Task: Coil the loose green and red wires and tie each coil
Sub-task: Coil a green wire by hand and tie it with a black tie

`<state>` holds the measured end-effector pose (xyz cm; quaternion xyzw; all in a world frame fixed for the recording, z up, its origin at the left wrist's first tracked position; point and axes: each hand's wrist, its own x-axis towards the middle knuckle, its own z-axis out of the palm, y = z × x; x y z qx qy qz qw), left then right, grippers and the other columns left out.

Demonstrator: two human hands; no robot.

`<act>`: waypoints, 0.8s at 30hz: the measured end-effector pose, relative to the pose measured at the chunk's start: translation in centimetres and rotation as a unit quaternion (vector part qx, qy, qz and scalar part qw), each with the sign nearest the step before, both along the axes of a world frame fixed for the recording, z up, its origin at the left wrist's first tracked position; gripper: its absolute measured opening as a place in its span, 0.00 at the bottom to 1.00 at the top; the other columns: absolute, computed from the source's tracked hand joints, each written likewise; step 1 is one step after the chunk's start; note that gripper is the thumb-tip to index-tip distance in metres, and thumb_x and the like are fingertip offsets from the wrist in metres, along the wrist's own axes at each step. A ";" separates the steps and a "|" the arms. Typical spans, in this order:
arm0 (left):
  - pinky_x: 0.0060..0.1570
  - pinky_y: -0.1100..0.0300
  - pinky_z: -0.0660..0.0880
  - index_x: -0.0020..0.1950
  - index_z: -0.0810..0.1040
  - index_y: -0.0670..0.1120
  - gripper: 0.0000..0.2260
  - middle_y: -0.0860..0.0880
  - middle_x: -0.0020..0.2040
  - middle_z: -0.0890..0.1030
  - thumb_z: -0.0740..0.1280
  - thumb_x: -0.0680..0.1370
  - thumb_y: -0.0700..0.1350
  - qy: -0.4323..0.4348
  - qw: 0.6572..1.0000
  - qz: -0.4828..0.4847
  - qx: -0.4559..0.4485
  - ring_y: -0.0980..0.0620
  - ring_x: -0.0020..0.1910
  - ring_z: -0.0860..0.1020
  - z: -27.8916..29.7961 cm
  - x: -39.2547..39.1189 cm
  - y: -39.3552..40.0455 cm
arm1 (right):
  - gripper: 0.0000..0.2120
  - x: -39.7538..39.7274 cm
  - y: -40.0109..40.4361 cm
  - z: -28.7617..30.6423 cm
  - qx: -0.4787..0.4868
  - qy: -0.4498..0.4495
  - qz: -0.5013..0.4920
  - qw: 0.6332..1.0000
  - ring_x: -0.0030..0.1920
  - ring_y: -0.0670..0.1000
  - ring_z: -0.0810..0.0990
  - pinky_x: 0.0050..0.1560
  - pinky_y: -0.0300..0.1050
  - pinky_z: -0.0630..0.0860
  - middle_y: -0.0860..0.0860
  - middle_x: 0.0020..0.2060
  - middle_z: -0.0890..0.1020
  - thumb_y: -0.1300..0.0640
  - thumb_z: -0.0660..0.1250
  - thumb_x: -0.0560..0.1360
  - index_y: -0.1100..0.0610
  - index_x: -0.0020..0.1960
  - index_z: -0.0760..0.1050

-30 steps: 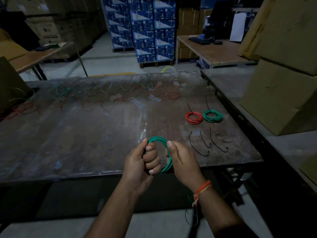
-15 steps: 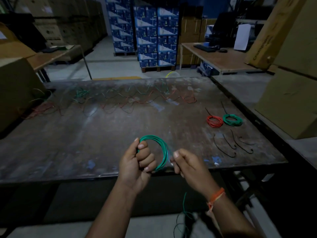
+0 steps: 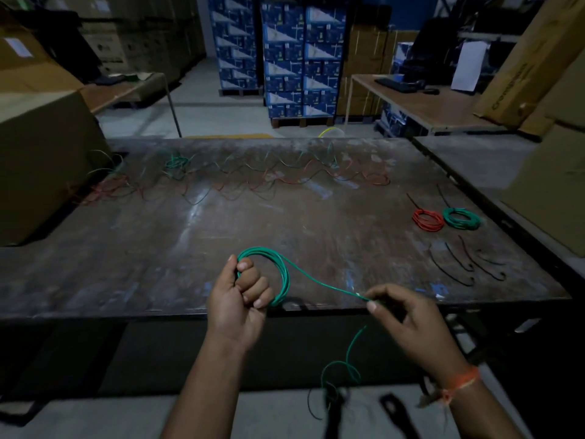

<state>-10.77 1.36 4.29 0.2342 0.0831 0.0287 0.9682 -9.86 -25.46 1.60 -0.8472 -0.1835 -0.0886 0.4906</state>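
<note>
My left hand (image 3: 238, 296) grips a green wire coil (image 3: 280, 274) over the near edge of the worn table (image 3: 158, 248). A strand runs from the coil to my right hand (image 3: 408, 318), which pinches it; the loose green tail (image 3: 342, 365) hangs below toward the floor. A tied red coil (image 3: 428, 220) and a tied green coil (image 3: 461, 218) lie at the right of the table. Loose green and red wires (image 3: 240, 179) lie tangled across the far side. Several black ties (image 3: 465, 264) lie near the right front corner.
A cardboard box (image 3: 41, 166) stands at the left of the table, and more boxes (image 3: 547, 191) at the right. Stacked blue cartons (image 3: 285, 58) and a desk (image 3: 421, 106) are behind. A dark object (image 3: 392, 407) lies on the floor.
My right hand has moved away from the coil to the right, drawing a strand of green wire out. The view has shifted so the table sits further right.
</note>
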 end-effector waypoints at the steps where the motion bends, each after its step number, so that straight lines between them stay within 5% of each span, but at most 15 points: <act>1: 0.21 0.65 0.53 0.38 0.68 0.49 0.14 0.55 0.23 0.59 0.55 0.83 0.51 -0.002 1.000 0.002 0.010 0.58 0.21 0.51 -0.1 0.1 0.2 | 0.10 -0.2 0.5 0.3 -0.019 -0.027 0.013 0.999 0.44 0.43 0.83 0.47 0.37 0.77 0.43 0.42 0.84 0.63 0.73 0.76 0.48 0.46 0.83; 8: 0.25 0.64 0.60 0.43 0.68 0.47 0.13 0.54 0.27 0.63 0.53 0.85 0.51 -0.031 0.987 0.018 0.158 0.59 0.22 0.61 -0.4 1.1 -0.9 | 0.03 -1.2 4.7 3.7 -0.111 -0.160 0.145 0.970 0.41 0.45 0.78 0.41 0.44 0.75 0.47 0.40 0.79 0.57 0.71 0.78 0.52 0.51 0.84; 11: 0.27 0.63 0.65 0.45 0.68 0.45 0.14 0.49 0.29 0.68 0.54 0.84 0.52 -0.041 0.963 0.044 0.262 0.54 0.25 0.66 -0.4 1.1 -1.9 | 0.04 -1.4 6.3 5.5 -0.156 -0.208 0.178 0.949 0.42 0.48 0.77 0.44 0.38 0.70 0.48 0.41 0.77 0.56 0.70 0.79 0.53 0.52 0.83; 15: 0.31 0.65 0.71 0.45 0.70 0.41 0.15 0.50 0.30 0.75 0.54 0.86 0.48 -0.059 0.910 0.080 0.402 0.56 0.29 0.72 0.1 0.6 -3.5 | 0.04 -1.4 7.7 6.9 -0.186 -0.246 0.186 0.933 0.43 0.54 0.76 0.46 0.47 0.74 0.51 0.44 0.78 0.55 0.68 0.80 0.54 0.53 0.80; 20: 0.31 0.61 0.67 0.41 0.71 0.45 0.15 0.51 0.32 0.70 0.60 0.83 0.52 -0.066 0.891 0.072 0.444 0.55 0.32 0.68 0.0 0.7 -3.9 | 0.07 -0.5 7.3 8.8 -0.159 -0.220 0.201 0.941 0.44 0.52 0.78 0.47 0.44 0.74 0.51 0.43 0.80 0.61 0.72 0.75 0.57 0.52 0.79; 24: 0.26 0.63 0.58 0.39 0.64 0.36 0.19 0.49 0.27 0.64 0.57 0.81 0.51 -0.105 0.877 0.078 0.461 0.54 0.26 0.61 0.6 1.3 -3.9 | 0.04 0.7 4.4 8.7 -0.134 -0.148 0.180 0.963 0.42 0.41 0.78 0.43 0.32 0.70 0.46 0.40 0.80 0.60 0.73 0.74 0.54 0.49 0.81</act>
